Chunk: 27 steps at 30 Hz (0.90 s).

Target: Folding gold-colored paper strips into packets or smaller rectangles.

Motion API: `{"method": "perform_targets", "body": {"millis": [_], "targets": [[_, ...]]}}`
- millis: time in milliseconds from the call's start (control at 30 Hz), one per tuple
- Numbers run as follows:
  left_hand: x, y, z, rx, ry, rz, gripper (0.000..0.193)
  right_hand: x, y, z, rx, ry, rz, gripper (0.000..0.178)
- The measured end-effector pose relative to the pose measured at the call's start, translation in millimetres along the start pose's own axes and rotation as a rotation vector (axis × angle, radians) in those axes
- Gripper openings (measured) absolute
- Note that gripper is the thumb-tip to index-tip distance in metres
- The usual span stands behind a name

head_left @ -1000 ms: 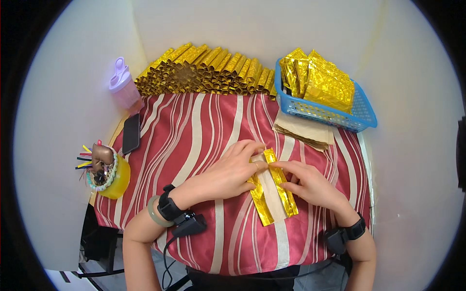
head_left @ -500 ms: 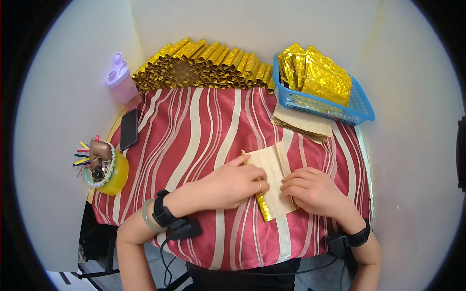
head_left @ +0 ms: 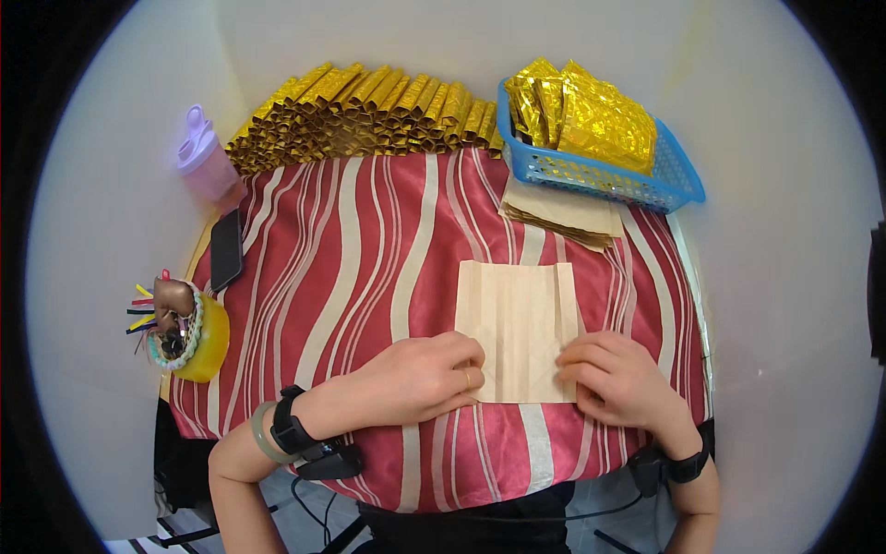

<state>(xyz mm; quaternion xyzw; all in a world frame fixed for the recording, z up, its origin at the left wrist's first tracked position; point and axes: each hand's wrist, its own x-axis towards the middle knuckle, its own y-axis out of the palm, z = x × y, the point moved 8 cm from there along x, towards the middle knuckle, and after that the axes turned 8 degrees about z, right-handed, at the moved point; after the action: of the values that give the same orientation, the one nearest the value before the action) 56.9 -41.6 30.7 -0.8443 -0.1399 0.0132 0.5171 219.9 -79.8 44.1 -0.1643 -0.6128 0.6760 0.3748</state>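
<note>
A creased tan paper sheet [head_left: 517, 319] lies on the striped cloth in front of me, with upright fold lines and side edges that stand up slightly. My left hand [head_left: 429, 374] is closed on its lower left edge, fingers curled and a thin ring showing. At the lower right edge my right hand [head_left: 620, 377] is closed on the paper with bent fingers; its fingertips are a little blurred. No gold shows on the side of the sheet facing up. The fingertips under the left hand are hidden.
A blue basket [head_left: 678, 180] of gold foil packets [head_left: 604, 125] stands at the back right, beside a stack of tan sheets [head_left: 563, 210]. Gold rolls [head_left: 369, 97] are piled at the back. On the left are a purple bottle [head_left: 208, 166], a black phone [head_left: 226, 251] and a yellow container [head_left: 214, 346].
The sheet has been turned straighter and spread wider, and the gold strip along its left edge no longer shows. My left hand has moved down and left. The whole view has shifted slightly.
</note>
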Motion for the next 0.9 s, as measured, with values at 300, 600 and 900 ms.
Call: {"method": "perform_targets", "body": {"millis": [300, 600, 900], "targets": [[1, 4, 13, -0.023, -0.114, -0.144, 0.018, -6, -4, -16, -0.026, 0.059, -0.102, 0.015], [-4, 6, 26, -0.284, -0.216, -0.248, 0.018, -10, 6, -30, 0.251, 0.196, -0.071, 0.01], [0, 5, 23, -0.115, -0.253, -0.287, 0.013, -7, 10, -36, 0.219, 0.429, 0.011, 0.013]]}}
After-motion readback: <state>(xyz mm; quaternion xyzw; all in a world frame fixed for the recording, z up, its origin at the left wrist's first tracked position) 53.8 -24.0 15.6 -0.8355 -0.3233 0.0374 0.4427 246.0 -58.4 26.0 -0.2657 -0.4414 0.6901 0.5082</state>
